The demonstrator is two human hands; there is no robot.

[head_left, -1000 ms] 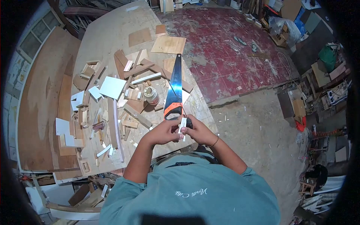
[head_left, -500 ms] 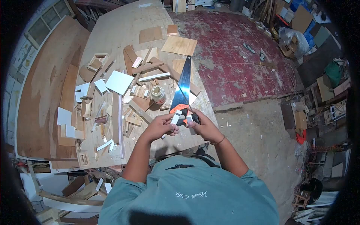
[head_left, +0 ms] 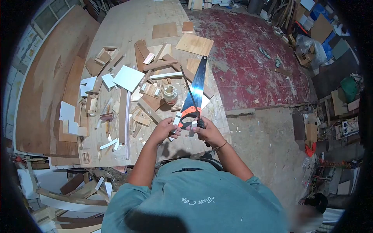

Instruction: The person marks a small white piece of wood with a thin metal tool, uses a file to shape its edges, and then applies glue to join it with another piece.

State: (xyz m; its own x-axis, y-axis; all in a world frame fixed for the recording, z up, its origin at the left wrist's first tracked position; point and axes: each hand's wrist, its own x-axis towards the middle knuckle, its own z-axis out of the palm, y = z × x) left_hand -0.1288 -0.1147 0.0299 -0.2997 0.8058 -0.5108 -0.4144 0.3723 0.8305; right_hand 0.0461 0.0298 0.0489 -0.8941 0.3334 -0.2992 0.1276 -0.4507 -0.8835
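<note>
Pinched between the fingers of my left hand (head_left: 165, 131) is a narrow white strip (head_left: 177, 119). My right hand (head_left: 209, 133) is closed around the dark handle of a thin rod-like tool (head_left: 188, 86), which points up and to the left across the saw. A small white piece (head_left: 194, 124) also shows at the fingertips of my right hand. Just beyond both hands, a handsaw (head_left: 199, 82) lies on the table with its orange and black handle toward me. An open glass jar (head_left: 170, 95) stands to the left of the saw.
Wood offcuts, a white square panel (head_left: 128, 78) and small wooden frames are spread over the plywood table (head_left: 136, 19). A long board (head_left: 50, 89) is at the left. Sandals (head_left: 265, 53) lie on the red floor. Part of a blurred person (head_left: 305, 218) shows at the lower right.
The thin tool in my right hand has swung up and left, so its length now shows over the saw. The view has shifted slightly, and a blurred person has appeared at the lower right.
</note>
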